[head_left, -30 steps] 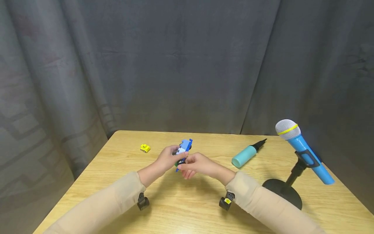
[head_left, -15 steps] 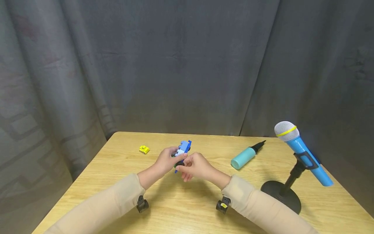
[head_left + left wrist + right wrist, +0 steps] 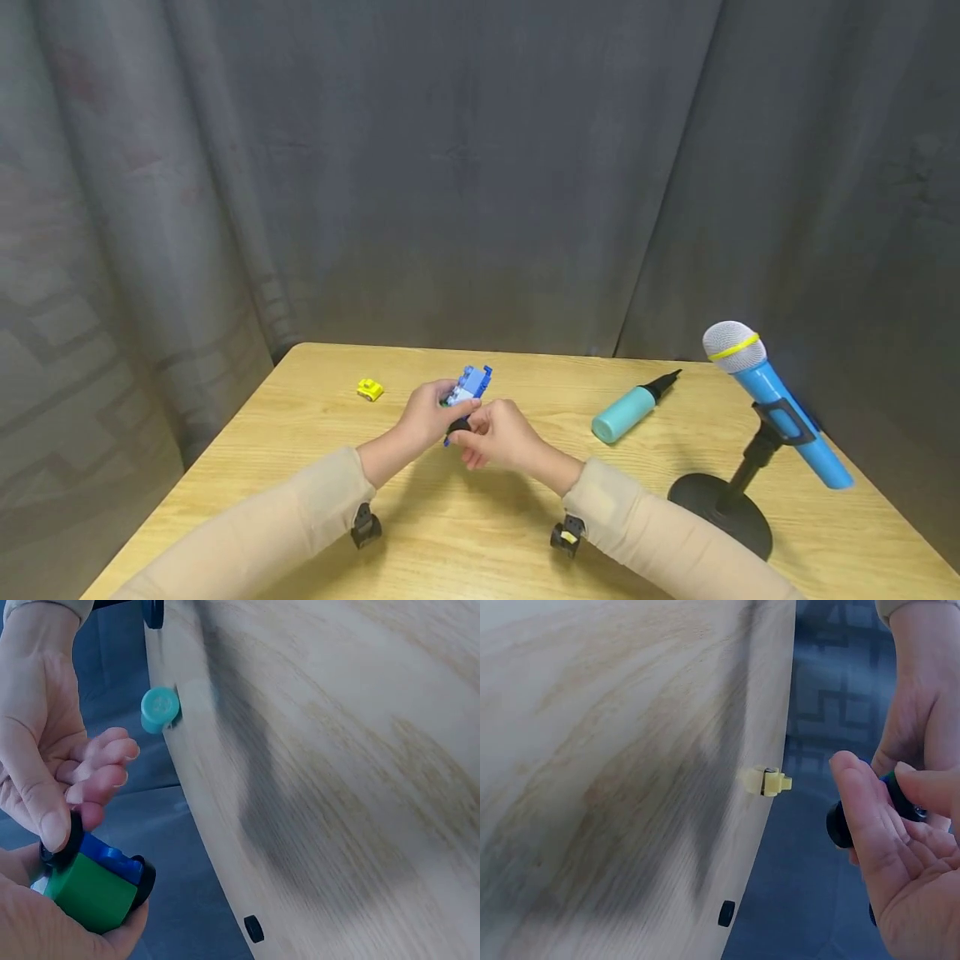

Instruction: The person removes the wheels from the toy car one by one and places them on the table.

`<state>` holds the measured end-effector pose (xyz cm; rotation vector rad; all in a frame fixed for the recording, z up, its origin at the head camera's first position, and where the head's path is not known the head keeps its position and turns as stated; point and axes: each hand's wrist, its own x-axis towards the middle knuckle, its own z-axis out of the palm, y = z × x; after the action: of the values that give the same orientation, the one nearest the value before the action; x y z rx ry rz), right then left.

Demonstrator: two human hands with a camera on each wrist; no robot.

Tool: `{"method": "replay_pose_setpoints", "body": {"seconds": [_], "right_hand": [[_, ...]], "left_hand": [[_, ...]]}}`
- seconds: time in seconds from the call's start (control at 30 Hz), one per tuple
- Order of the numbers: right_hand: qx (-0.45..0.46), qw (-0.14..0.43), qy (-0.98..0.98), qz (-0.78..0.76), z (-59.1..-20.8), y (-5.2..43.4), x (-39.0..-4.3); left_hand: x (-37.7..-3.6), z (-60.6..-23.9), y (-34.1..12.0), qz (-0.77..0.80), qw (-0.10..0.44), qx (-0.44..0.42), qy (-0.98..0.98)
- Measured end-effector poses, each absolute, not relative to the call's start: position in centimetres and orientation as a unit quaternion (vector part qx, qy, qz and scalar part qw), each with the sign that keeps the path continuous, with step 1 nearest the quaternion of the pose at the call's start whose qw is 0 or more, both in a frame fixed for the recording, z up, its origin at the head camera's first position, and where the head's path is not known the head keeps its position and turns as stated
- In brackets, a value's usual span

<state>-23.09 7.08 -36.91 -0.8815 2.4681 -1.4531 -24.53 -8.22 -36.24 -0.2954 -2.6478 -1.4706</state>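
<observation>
Above the middle of the wooden surface (image 3: 315,467), the left hand (image 3: 423,414) holds a small toy vehicle built of blue, pale blue and green bricks (image 3: 468,386), fingers and thumb curled round its body so it sits clear of the wood. The right hand (image 3: 495,435) comes in from the near side and pinches a black wheel (image 3: 459,427) at the lower end of the toy between thumb and forefinger, the other fingers loosely curled below. From the left wrist view the green block and a second black wheel on the far side show, so the model looks largely assembled; whether the pinched wheel is seated on its axle or partly off I cannot tell. A small yellow brick piece (image 3: 370,389) lies well apart to the left, unattached, which suggests some work is left. To the right lie a teal hand pump with a black nozzle (image 3: 628,410) and, nearer the edge, a blue microphone (image 3: 772,396) tilted on its black stand (image 3: 722,510).
</observation>
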Motion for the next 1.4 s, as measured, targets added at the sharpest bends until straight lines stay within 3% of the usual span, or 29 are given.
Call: {"method": "replay_pose_setpoints", "body": {"seconds": [0.27,0.5,0.6,0.97,1.4], "right_hand": [[-0.311,0.052,0.830,-0.461,-36.9,7.0,-22.7],[-0.302,0.191,0.788,-0.501,-35.9,8.1,-23.4],[-0.285,0.217,0.772,-0.525,-35.1,8.6,-23.9],[-0.193,0.112,0.753,-0.619,-31.7,10.8,-26.1],[-0.092,0.071,0.717,-0.687,-32.4,11.7,-30.3]], "left_hand": [[-24.7,-36.4,-8.3,-0.494,0.034,-0.084,-0.865],[-24.7,-37.0,-9.3,-0.497,0.016,-0.075,-0.864],[-24.6,-37.2,-9.9,-0.493,0.011,-0.066,-0.867],[-24.2,-37.1,-10.3,-0.476,0.011,-0.049,-0.878],[-23.5,-37.2,-10.5,-0.473,0.003,-0.045,-0.880]]}}
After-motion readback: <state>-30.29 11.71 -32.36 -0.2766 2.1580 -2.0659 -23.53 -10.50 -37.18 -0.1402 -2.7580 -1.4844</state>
